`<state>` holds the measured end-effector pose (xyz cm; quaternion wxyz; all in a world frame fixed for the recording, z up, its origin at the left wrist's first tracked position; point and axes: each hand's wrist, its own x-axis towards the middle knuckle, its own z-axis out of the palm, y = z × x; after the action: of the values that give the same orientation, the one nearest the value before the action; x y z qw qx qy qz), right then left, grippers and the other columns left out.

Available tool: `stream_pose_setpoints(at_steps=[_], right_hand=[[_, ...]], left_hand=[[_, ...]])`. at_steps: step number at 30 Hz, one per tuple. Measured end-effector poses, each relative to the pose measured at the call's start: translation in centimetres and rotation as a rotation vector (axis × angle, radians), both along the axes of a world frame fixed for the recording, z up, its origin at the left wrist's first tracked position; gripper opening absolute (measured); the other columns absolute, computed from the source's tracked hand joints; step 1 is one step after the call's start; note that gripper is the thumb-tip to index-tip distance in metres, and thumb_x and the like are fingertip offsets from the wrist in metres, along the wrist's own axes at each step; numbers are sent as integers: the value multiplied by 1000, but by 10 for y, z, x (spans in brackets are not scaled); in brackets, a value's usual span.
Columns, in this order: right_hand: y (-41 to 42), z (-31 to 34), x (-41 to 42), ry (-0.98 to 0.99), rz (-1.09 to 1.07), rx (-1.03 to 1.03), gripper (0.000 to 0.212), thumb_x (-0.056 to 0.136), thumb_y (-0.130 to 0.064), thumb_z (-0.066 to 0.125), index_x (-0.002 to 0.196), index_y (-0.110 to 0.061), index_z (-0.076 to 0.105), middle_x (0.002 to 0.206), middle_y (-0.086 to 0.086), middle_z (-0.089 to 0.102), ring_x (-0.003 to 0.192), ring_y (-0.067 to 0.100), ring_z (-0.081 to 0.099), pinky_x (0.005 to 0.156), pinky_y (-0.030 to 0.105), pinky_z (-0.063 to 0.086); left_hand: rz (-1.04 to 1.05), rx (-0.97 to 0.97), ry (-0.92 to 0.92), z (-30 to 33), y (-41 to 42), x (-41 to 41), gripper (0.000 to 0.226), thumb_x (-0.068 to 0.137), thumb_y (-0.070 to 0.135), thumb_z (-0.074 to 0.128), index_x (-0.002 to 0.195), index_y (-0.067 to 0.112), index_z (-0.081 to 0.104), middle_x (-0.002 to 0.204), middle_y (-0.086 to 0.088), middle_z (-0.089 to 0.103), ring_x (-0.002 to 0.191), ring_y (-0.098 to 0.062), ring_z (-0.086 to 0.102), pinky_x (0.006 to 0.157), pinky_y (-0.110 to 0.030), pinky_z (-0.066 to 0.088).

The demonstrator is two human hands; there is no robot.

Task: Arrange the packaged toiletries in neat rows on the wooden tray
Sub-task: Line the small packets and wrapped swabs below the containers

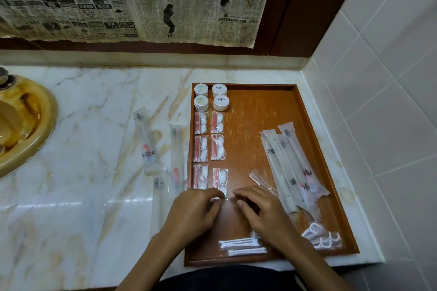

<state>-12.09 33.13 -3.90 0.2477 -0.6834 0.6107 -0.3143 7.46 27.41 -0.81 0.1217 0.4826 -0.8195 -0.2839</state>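
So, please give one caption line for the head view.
Both hands settle a clear packet into rows on the wooden tray.

Clear sachets (201,140) rowed on wooden tray (331,156)

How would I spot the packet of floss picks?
Find the brown wooden tray beside the white tiled wall. In its near right corner lies a clear packet of white floss picks, the only packet with looped, D-shaped pieces.

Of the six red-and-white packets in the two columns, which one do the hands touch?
The nearest packet of the right column: both the left hand and right hand pinch its near edge. The other five lie untouched.
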Motion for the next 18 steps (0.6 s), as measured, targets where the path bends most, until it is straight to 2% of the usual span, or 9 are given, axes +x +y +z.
stream_pose_setpoints(at_steps=[3,6,7,11,15,18], right_hand=[[15,-6,-11,166,50,-31,24,91,-25,55,110,-22,69,106,-11,66,100,4,55,87,24,47],[21,-13,-19,321,42,-111,24,90,-29,54,106,-22,70,114,-8,64,107,13,53,88,33,46],[22,-15,-21,355,24,-117,23,89,-31,55,105,-23,70,119,-6,62,112,16,51,91,36,45],[17,-24,-24,440,-63,-45,31,89,-41,51,111,-27,68,134,0,56,127,23,44,99,45,38],[11,-26,-27,429,-76,-11,32,91,-43,48,114,-28,65,135,-1,54,128,22,43,100,46,39],[10,-28,-28,400,-88,-3,32,92,-42,49,114,-29,65,135,-2,54,128,21,44,102,45,39]], left_hand=[[-104,-43,-22,-7,11,-1,26,91,33,50,108,34,68,97,11,71,91,-12,63,73,-28,51],[-107,-248,-113,-15,13,-1,14,83,29,62,93,30,71,81,7,61,80,-18,59,52,-31,47],[-79,-318,-124,-18,11,-2,12,82,28,65,91,27,72,82,5,60,79,-20,57,51,-31,45],[-52,-472,-160,-28,-6,-3,24,84,32,63,105,24,68,108,1,61,93,-25,48,67,-37,42],[-95,-479,-250,-33,-14,-1,25,86,38,53,98,25,70,104,3,62,94,-23,45,68,-37,38],[-84,-471,-267,-34,-18,0,25,86,39,53,93,26,72,103,3,62,97,-24,45,70,-38,36]])
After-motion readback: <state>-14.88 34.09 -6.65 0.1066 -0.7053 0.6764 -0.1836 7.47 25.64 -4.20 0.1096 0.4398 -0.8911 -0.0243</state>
